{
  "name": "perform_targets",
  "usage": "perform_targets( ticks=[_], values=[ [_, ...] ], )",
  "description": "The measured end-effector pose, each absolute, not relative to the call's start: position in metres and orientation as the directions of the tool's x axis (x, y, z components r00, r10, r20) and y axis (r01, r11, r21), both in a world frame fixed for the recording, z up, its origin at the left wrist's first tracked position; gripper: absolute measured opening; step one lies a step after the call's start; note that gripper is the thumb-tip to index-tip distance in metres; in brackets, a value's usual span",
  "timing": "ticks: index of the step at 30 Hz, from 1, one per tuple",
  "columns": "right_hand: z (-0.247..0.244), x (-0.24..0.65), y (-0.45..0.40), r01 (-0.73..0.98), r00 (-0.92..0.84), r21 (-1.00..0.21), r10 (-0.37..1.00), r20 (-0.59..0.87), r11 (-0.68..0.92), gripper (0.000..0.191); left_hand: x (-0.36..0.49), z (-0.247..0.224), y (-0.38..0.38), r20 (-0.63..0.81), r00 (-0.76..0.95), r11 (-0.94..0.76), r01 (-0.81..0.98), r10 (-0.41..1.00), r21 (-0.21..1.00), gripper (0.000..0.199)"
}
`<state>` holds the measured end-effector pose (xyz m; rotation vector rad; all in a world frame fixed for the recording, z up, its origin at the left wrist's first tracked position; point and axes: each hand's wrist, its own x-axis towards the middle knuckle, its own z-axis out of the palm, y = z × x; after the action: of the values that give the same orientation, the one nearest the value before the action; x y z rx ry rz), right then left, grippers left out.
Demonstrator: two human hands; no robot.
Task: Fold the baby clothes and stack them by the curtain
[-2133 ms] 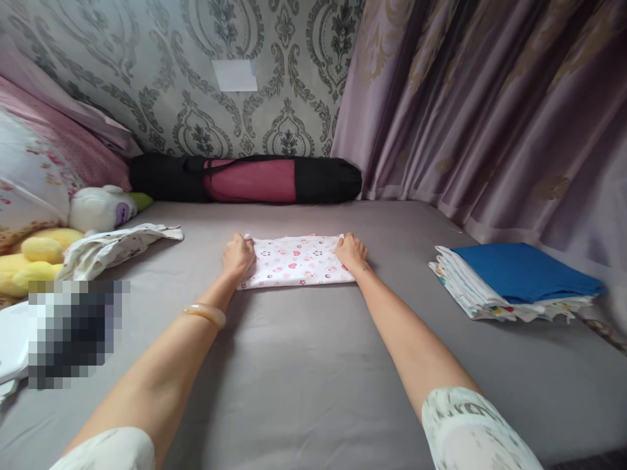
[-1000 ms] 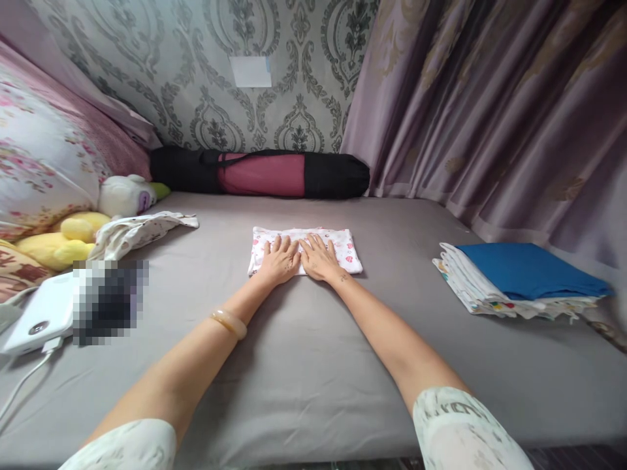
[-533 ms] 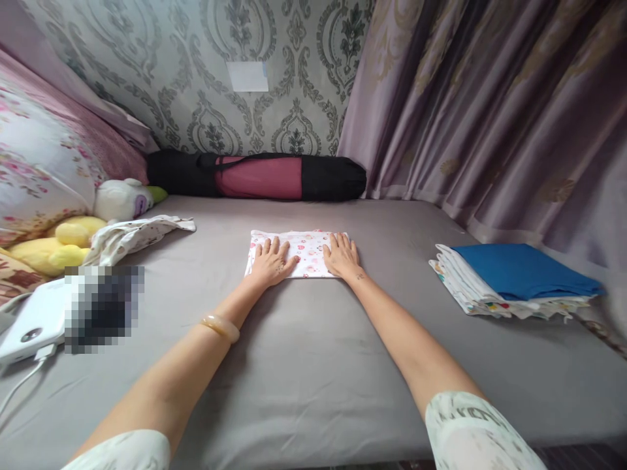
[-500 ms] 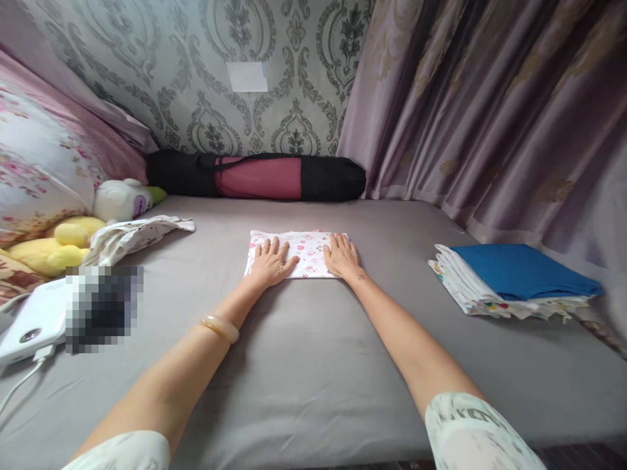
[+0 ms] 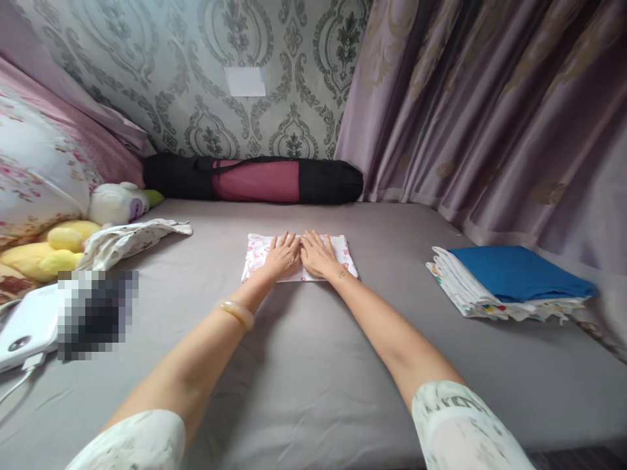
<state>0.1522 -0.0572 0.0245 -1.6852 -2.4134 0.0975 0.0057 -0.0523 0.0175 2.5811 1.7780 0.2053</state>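
A white cloth with a pink and red print (image 5: 257, 256) lies folded into a flat rectangle on the grey sheet. My left hand (image 5: 283, 255) rests flat on its middle, fingers stretched forward. Right beside it, my right hand (image 5: 317, 254) also lies flat on the cloth, fingers spread, the two hands meeting or nearly so. Neither hand holds anything. The cloth's left and right ends show past the hands; its centre is covered by them.
Folded cloths topped by a blue one (image 5: 522, 273) are stacked at right. A black and maroon rolled bag (image 5: 255, 180) lies along the wall. At left are a crumpled cloth (image 5: 130, 243), plush toys (image 5: 44, 254) and a white device (image 5: 30, 326) with a cable.
Both hands have moved inward over the cloth, from near its two ends to its middle. The whole view has shifted slightly.
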Motion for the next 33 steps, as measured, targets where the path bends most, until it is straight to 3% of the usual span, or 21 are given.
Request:
perform_targets(
  ticks=[7, 12, 19, 28, 33],
  values=[
    [0.014, 0.154, -0.048, 0.913, -0.362, -0.178, 0.93, 0.061, 0.367, 0.056, 0.004, 0.008, -0.046, 0.118, 0.355, -0.364, 0.928, 0.928, 0.076, 0.052],
    [0.018, 0.174, -0.057, 0.953, -0.234, -0.178, 0.969, 0.083, 0.245, 0.061, -0.021, 0.014, -0.055, 0.158, 0.172, -0.182, 0.982, 0.972, 0.052, 0.063],
    [0.007, 0.19, -0.06, 0.968, -0.178, -0.171, 0.982, 0.059, 0.186, 0.062, -0.044, 0.005, -0.059, 0.102, 0.097, -0.113, 0.978, 0.99, 0.174, 0.067],
    [0.018, 0.194, -0.061, 0.965, -0.173, -0.194, 0.985, 0.027, 0.175, 0.061, -0.045, 0.015, -0.068, 0.108, 0.081, -0.097, 0.984, 0.991, 0.148, 0.064],
    [0.02, 0.202, -0.061, 0.982, -0.107, -0.148, 0.992, 0.071, 0.117, 0.063, -0.044, 0.021, -0.079, 0.047, 0.019, -0.029, 0.975, 0.999, 0.22, 0.065]
  ],
)
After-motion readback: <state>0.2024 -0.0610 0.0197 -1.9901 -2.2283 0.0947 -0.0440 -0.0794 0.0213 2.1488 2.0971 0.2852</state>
